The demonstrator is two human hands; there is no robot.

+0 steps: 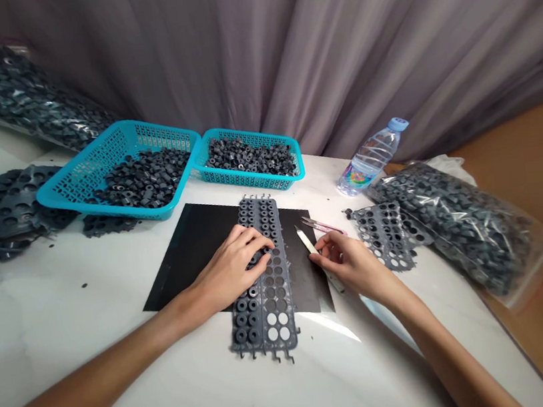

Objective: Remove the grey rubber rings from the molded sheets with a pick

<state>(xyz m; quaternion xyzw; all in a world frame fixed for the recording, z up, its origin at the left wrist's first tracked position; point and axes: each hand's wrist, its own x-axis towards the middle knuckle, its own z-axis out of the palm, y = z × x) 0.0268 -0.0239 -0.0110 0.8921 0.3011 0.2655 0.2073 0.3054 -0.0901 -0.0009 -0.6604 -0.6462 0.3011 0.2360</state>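
Observation:
A long dark grey rubber sheet (269,298) of moulded round parts lies lengthwise on a black mat (191,248) on the white table. Many of its holes are punched out, showing mat or table through them. My left hand (233,269) rests on the sheet's left side, fingers curled and pressing down on the round parts. My right hand (353,263) lies just right of the sheet, pinching a small craft knife (305,239) whose blade points up and away. A pink-handled tool (322,225) lies just beyond the knife.
Two turquoise baskets (74,187) (296,166) hold loose black rings. Emptied rubber sheets are piled at left (0,214), another lies at right (384,235). Clear bags of rings sit at right (461,224) and far left (14,98). A water bottle (371,157) lies near the grey curtain.

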